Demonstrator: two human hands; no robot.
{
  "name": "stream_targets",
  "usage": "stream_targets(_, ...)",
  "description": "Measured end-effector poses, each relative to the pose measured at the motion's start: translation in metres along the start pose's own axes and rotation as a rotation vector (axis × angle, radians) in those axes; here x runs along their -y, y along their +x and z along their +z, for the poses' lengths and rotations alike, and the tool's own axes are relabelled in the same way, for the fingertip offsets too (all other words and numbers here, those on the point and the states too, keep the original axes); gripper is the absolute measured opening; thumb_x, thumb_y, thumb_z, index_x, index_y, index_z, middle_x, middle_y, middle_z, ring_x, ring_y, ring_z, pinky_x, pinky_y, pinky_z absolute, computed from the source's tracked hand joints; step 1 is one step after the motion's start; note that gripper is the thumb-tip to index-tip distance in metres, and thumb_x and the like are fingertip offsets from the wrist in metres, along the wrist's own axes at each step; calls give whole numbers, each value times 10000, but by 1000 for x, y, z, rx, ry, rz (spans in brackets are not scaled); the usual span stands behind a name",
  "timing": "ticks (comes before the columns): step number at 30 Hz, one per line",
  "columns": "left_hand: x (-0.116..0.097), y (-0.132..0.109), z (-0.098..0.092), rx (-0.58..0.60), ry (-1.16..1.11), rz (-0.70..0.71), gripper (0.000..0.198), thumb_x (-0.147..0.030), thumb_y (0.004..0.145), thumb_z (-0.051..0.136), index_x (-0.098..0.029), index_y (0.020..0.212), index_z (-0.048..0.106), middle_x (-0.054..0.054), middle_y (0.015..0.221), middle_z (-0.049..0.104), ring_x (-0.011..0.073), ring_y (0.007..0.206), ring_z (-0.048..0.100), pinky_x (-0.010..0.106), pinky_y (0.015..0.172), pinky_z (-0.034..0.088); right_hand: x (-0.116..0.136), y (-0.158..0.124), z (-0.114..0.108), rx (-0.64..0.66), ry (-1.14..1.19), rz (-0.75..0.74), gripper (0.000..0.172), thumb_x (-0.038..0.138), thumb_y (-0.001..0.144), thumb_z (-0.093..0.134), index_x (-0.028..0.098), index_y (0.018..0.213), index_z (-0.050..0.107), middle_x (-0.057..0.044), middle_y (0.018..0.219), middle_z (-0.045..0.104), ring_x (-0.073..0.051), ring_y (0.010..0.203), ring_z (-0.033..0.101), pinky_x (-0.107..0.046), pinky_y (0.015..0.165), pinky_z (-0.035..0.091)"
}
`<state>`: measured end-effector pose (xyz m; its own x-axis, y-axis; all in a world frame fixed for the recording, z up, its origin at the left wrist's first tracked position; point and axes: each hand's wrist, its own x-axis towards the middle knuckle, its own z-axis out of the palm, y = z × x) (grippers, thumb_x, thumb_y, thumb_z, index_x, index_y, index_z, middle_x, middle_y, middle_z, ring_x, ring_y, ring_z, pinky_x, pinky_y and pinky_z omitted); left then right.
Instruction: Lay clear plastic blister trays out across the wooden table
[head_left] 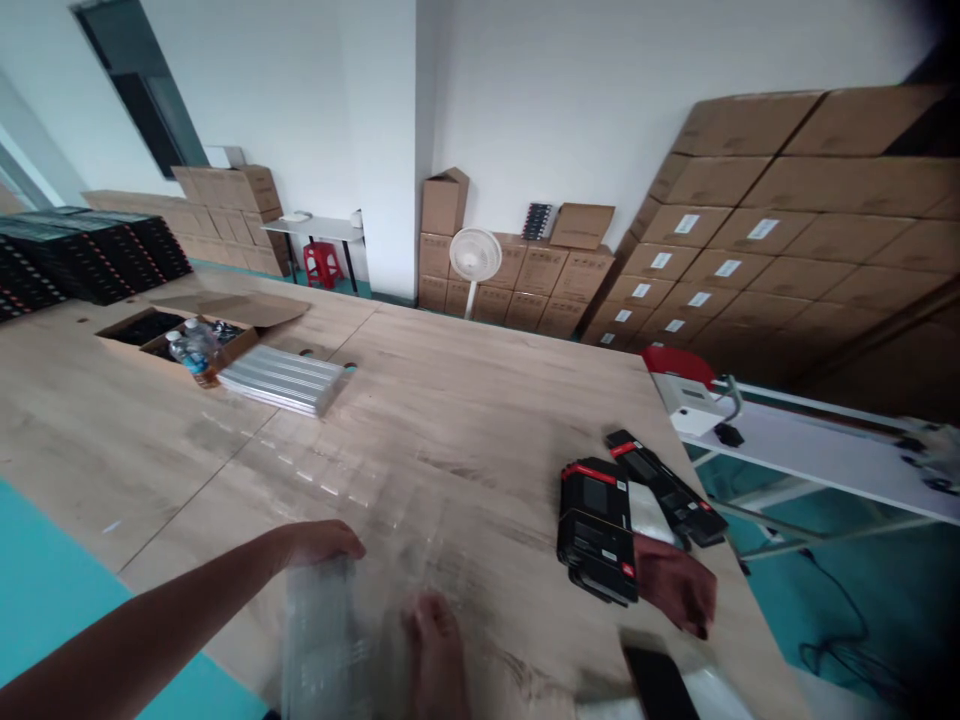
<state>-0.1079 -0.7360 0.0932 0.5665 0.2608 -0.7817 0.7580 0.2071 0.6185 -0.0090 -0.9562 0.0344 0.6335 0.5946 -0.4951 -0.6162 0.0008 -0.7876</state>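
Note:
My left hand (315, 545) reaches in from the lower left, its fingers curled over the top edge of a blurred pile of clear plastic bags (322, 640) on the wooden table (465, 400). My right hand (436, 645) comes up from the bottom edge and rests on the same plastic; its fingers are smeared. Right of it stand two black boxes with red trim (596, 530), with slimmer black boxes (667, 485) behind them. A reddish-brown shape (675, 590), possibly another hand, touches the black boxes. A black item in clear wrap (660, 685) lies at the bottom edge.
At the table's far left are a stack of clear sleeves (285, 378), an open carton (150, 330) with water bottles (196, 355), and piled black boxes (75, 255). Cartons (787, 230) fill the right wall. A white bench (825, 450) and a fan (475, 255) stand beyond.

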Motion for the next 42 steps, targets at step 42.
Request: stream_targets(42,11,-8,11,158,-191,92,511,-486,571,806,-152,950,731,97,918,745,246,866,666,337,804,495,84,44,-135,-293,-13,-119,451,571,511,780,206,727,628,-53,895,707,-239,951,643,-353,787,530)
